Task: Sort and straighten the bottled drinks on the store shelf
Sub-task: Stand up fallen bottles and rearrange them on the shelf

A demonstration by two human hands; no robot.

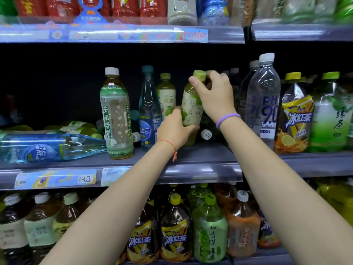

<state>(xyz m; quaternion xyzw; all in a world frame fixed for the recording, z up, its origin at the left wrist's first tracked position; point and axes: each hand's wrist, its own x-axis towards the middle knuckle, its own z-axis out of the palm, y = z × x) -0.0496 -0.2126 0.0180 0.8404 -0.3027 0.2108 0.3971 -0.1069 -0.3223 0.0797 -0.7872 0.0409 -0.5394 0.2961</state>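
On the middle shelf (200, 155), near its centre, both hands hold one green-capped tea bottle (191, 106). The right hand (214, 94) reaches over its top, fingers (196, 82) curled round the cap. The left hand (174, 129) wraps the lower body, thumb across the label's base. The bottle leans slightly, pale label with green fruit print, yellow-green liquid inside. Just left stand a matching bottle (166, 92) and a blue water bottle (149, 108); another blue bottle (49, 148) lies toppled at far left.
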